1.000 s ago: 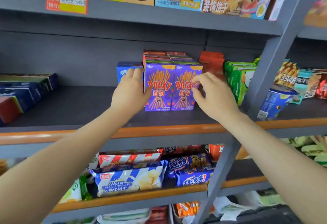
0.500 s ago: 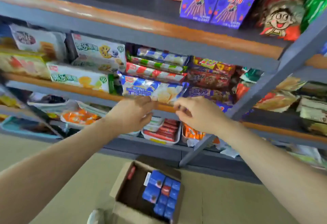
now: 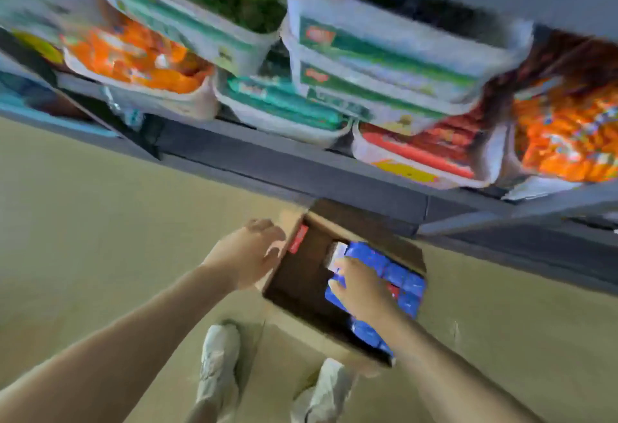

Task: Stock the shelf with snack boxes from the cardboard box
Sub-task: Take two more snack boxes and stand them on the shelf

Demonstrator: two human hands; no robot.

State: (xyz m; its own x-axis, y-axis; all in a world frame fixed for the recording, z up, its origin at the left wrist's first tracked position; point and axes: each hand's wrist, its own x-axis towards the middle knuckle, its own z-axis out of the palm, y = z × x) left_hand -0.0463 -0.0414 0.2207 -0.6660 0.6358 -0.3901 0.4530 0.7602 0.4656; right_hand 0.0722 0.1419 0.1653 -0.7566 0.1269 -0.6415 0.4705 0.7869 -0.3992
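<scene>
reaching down into the cardboard box (image 3: 301, 289) on the floor, the person is at the pick-up step: fetching the next snack boxes for the shelf (image 3: 301, 168). the right hand (image 3: 363, 285) lies on top of the blue snack boxes (image 3: 406, 280), which stand packed along the box's right side; its fingers spread over 1 near the left edge of the stack, but motion blur hides whether they have closed round it, so i cannot tell if it is gripped yet. the left hand (image 3: 249, 252) is at the box's left wall, fingers loosely bent and holding nothing that shows; whether it touches the cardboard is unclear. the left part of the box looks bare and dark. above, the lowest shelf carries white trays of packets (image 3: 140, 61) in orange, green and red, all blurred. 2 pale shoes (image 3: 217, 365) stand just beside the box's near corner.

judging from this, the next move calls for the right fingers to work down beside 1 tightly packed box, pinch it and lift it straight up so its neighbours stay put, with the left hand steadying the carton or taking a 2nd box.
</scene>
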